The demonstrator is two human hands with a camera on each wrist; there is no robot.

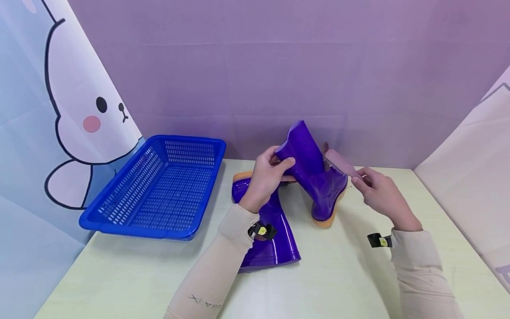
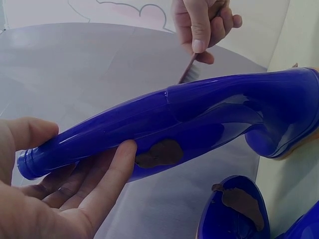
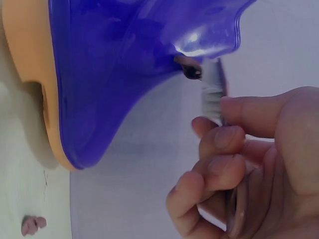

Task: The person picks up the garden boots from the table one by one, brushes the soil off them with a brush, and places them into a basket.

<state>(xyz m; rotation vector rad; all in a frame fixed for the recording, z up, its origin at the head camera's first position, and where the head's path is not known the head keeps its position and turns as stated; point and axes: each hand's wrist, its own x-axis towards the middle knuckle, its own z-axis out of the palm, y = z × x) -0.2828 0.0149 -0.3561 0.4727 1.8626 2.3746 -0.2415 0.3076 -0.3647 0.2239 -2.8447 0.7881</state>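
Observation:
My left hand [image 1: 263, 177] grips the shaft of a glossy purple-blue rain boot [image 1: 304, 155] near its top opening, thumb on one side and fingers on the other. The boot stands tilted, its orange sole low over the table. In my right hand [image 1: 382, 195] is a pink brush [image 1: 341, 164], its pale bristles turned toward the boot's instep. A brown muddy clump [image 3: 189, 68] sits on the boot right beside the bristles [image 3: 212, 94]. In the left wrist view, another brown patch [image 2: 162, 153] clings to the shaft.
A second purple boot [image 1: 279, 235] lies on the table under my left forearm, with a brown patch [image 2: 244, 205] on it. A blue perforated basket [image 1: 89, 217] stands at the left. One small brown lump [image 3: 34, 225] lies on the table. Purple cloth [image 1: 255, 79] hangs behind.

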